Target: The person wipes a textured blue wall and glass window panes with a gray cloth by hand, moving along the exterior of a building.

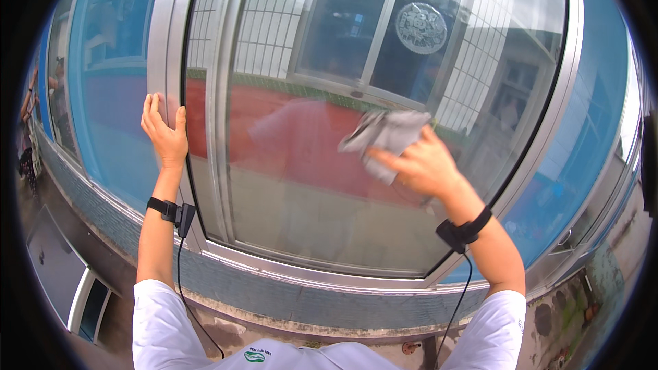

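My right hand (424, 162) presses a crumpled grey cloth (393, 136) against the glass pane (318, 216), right of its middle. The index finger is extended over the cloth, and the palm side is hidden. On the left, my left hand (167, 131) rests against the aluminium window frame (167, 36), its thumb apart from the fingers and nothing held. Through the glass appear a tiled wall (272, 25), an inner sliding window and a round decorative sticker (421, 28). Faint reflections overlie the lower pane.
Blue-tinted panes (115, 128) flank the clear one. Below the frame runs a tiled ledge (329, 308). A dark-topped cabinet or table (56, 262) stands low at left. Another person (26, 149) is at the far left edge. Cables hang from both my wrist straps.
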Available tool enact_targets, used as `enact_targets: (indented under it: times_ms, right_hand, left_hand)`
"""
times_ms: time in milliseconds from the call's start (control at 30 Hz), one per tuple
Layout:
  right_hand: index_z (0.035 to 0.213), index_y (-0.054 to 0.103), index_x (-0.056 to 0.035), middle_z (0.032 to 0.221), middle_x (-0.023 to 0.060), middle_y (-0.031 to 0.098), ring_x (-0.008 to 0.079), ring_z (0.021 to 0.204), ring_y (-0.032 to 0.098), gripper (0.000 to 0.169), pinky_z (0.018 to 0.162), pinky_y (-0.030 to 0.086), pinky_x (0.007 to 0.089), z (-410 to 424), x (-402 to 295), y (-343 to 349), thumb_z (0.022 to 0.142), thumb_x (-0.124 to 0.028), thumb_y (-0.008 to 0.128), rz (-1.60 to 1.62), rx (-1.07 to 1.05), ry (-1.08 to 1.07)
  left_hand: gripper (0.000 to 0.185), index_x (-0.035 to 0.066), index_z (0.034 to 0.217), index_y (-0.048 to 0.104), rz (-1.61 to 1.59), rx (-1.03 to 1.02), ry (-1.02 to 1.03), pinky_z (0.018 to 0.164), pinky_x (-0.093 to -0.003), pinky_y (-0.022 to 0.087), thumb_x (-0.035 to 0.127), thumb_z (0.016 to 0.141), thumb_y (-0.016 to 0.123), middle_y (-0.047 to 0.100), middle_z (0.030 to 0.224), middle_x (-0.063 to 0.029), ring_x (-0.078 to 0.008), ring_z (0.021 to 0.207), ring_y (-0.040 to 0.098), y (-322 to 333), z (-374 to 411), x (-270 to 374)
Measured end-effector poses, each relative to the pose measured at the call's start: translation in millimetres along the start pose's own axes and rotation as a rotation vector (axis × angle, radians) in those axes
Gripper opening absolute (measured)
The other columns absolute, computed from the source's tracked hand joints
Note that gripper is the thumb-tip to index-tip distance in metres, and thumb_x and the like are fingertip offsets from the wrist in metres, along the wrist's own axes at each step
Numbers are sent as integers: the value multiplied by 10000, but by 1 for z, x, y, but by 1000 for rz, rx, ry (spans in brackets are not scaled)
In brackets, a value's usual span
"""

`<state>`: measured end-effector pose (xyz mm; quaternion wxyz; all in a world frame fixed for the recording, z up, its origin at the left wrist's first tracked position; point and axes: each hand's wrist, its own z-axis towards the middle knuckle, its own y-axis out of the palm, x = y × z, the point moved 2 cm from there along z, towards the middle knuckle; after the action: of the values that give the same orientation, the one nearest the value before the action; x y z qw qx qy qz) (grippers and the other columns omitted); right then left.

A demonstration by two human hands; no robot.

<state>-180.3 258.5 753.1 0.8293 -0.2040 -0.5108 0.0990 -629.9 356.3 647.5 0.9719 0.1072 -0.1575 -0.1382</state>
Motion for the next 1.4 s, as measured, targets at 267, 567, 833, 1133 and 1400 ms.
enact_targets:
  times_ms: [267, 567, 833, 1133, 1400]
  right_hand:
    - [1388, 378, -215, 1374, 199, 391, 346, 1248, 404, 551, 1006, 293, 560, 7, 243, -60, 888, -410, 506, -353, 546, 840]
    - [1314, 450, -189, 1421, 148, 351, 346, 1326, 318, 620, 1044, 238, 584, 125, 64, -23, 720, -117, 615, -181, 263, 334]
    - [1178, 578, -221, 1198, 60, 533, 254, 1174, 472, 567, 1001, 353, 476, 121, 9, -10, 627, -204, 709, -19, 61, -151]
    - [1404, 338, -268, 1450, 159, 313, 352, 1334, 297, 503, 1055, 266, 451, 33, 334, -66, 937, -434, 421, -456, 541, 852]
    - [1379, 398, -231, 1402, 213, 350, 353, 1320, 314, 500, 1065, 203, 528, 168, 245, -49, 906, -356, 505, -379, 561, 613]
  left_hand:
    - [615, 12, 1324, 394, -51, -3, -26, 1039, -455, 274, 326, 852, 631, 366, 1368, -196, -362, 1246, 332, -2, 1, 8]
    - [675, -12, 1328, 386, -46, -20, -33, 1031, -470, 268, 365, 832, 644, 345, 1375, -209, -373, 1241, 319, -6, 2, 1]
    - [692, -15, 1326, 382, -78, -11, -39, 1022, -491, 264, 364, 818, 660, 337, 1372, -220, -391, 1230, 318, -3, 0, 2]
    - [795, 23, 1312, 351, -51, -128, -12, 1061, -521, 200, 416, 725, 716, 333, 1349, -198, -371, 1222, 330, -9, 7, -6]
    - [860, 25, 1359, 312, -88, -140, 69, 1075, -528, 184, 466, 722, 685, 295, 1405, -207, -385, 1286, 284, -10, 16, -13]
